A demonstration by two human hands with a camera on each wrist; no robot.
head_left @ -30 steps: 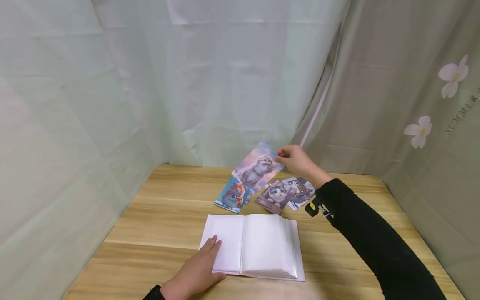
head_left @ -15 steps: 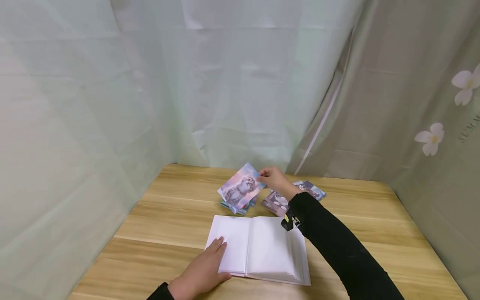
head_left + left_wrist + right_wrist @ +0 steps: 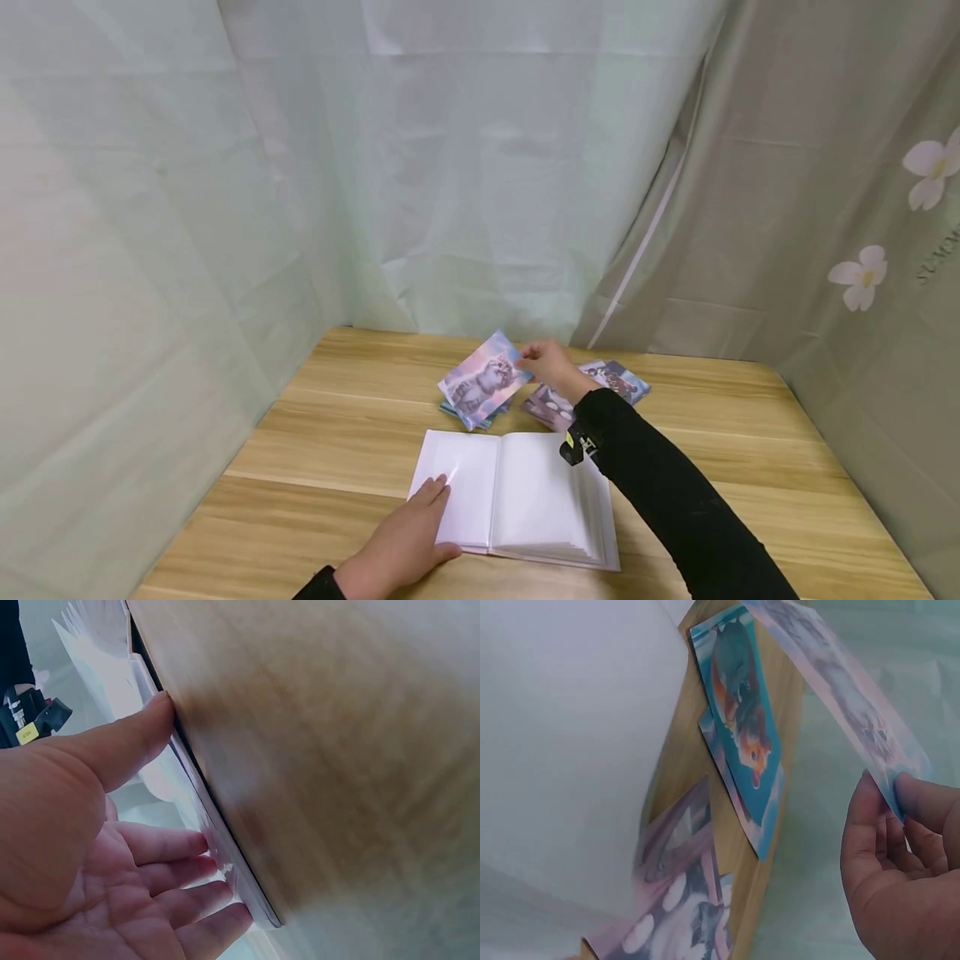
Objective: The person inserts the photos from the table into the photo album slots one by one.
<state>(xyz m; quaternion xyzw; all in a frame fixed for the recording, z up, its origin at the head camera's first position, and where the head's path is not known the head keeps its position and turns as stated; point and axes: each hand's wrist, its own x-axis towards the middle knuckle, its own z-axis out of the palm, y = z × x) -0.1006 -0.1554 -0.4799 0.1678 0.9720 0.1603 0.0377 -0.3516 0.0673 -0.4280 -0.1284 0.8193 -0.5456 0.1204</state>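
Note:
An open photo album with white, glossy sleeve pages lies at the front of the table. My left hand rests on its left page, fingers extended and thumb along the lower edge. Behind the album my right hand pinches the right corner of a pink-and-blue kitten picture card between thumb and fingers. Below that card is a teal card with an orange-and-blue animal, on top of another card. Beside them, partly behind my right forearm, lie several cat cards.
The wooden table stretches out on both sides of the album. A pale curtain hangs behind the table's back edge and along both sides. A small camera is strapped at my right wrist.
The right hand has brought the kitten card lower and nearer, over the teal card. In the last half second it barely moves. The left hand stays on the album; the head view has shifted slightly.

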